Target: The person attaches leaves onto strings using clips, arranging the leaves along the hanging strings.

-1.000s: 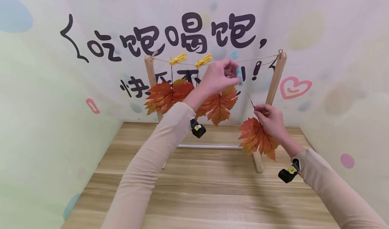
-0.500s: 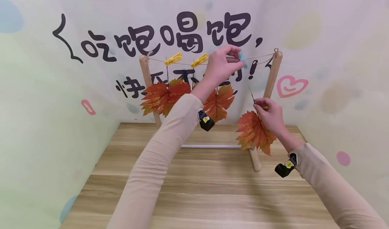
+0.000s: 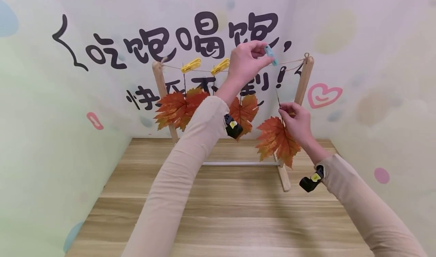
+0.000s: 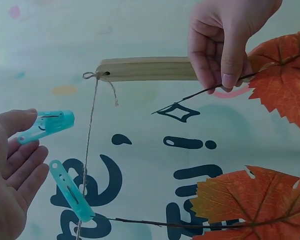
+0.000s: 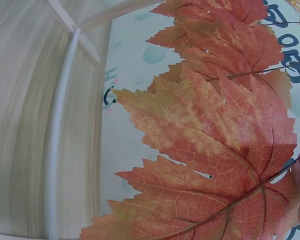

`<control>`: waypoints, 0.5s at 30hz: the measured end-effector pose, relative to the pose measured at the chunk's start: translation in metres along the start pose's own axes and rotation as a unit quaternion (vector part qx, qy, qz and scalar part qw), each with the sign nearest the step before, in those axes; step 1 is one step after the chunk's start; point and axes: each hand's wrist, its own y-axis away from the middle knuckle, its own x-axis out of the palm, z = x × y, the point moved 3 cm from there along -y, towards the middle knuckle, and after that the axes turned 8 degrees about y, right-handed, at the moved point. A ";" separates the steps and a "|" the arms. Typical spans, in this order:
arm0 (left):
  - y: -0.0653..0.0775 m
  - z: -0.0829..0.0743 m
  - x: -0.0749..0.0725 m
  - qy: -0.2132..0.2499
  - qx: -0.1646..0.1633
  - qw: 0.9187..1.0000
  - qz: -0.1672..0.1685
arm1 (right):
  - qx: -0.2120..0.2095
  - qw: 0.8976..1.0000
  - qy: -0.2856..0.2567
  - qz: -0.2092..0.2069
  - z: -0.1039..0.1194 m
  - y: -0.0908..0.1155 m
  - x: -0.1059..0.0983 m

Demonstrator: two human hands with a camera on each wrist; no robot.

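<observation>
My left hand (image 3: 246, 62) pinches a light-blue clothespin (image 3: 270, 55) just above the twine (image 4: 90, 127), near its right part. In the left wrist view the clothespin is apart from the twine. My right hand (image 3: 298, 123), lower and to the right, pinches the dark stem of an orange-red artificial maple leaf (image 3: 277, 140). The stem's tip points up toward the twine. A second blue clothespin (image 4: 70, 190) clips another leaf's stem to the twine; my left hand hides it in the head view. Two yellow clothespins (image 3: 191, 65) hold more leaves (image 3: 180, 107) further left.
The twine is tied between two wooden posts (image 3: 304, 81) of a stand on the wood-grain table (image 3: 218, 215). A white rod (image 3: 242, 163) joins the stand's feet low down. Behind hangs a pale printed backdrop (image 3: 374, 60) with black characters.
My left hand has risen with the blue clothespin to above the twine. My right hand has lifted the maple leaf a little, up and leftward. The head view has shifted slightly.
</observation>
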 end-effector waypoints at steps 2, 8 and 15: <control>-0.001 0.001 -0.001 0.003 0.002 1.000 -0.008 | 0.005 1.000 -0.004 -0.005 0.013 0.000 -0.001; -0.005 0.002 -0.004 0.015 0.016 0.999 -0.024 | 0.011 1.000 -0.014 -0.025 0.028 -0.006 -0.001; -0.008 0.003 -0.002 0.014 -0.013 1.000 -0.019 | 0.025 0.998 -0.037 -0.052 0.014 -0.022 0.006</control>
